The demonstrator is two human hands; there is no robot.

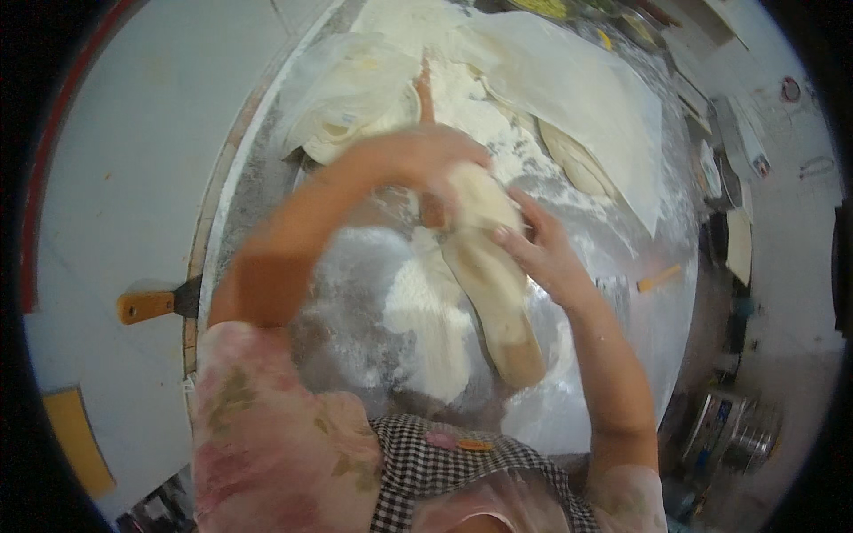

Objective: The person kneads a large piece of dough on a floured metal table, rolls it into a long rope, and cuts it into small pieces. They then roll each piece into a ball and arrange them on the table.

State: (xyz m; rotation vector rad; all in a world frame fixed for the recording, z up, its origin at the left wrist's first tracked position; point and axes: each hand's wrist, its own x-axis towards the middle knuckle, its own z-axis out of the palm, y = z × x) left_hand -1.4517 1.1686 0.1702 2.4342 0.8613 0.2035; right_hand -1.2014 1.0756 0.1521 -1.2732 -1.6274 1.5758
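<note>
A long, flattened strip of dough (496, 286) lies lengthwise on a floured worktop, its near end rounded. My left hand (433, 156), blurred, arches over the strip's far end, where the dough looks folded or raised. At the right edge of the same dough, my right hand (540, 246) touches it with its thumb on top and fingers bent around the side. A wooden rolling pin (426, 93) lies beyond and partly under my left hand. Loose flour (433, 320) is spread left of the strip. My left fingertips are hard to make out.
Plastic sheets cover more dough at the far left (326, 143) and far right (576, 163). A scraper with a wooden handle (146, 306) juts over the left edge. Another yellow-handled tool (658, 278) lies at right. Bowls of food (543, 6) stand at the far edge.
</note>
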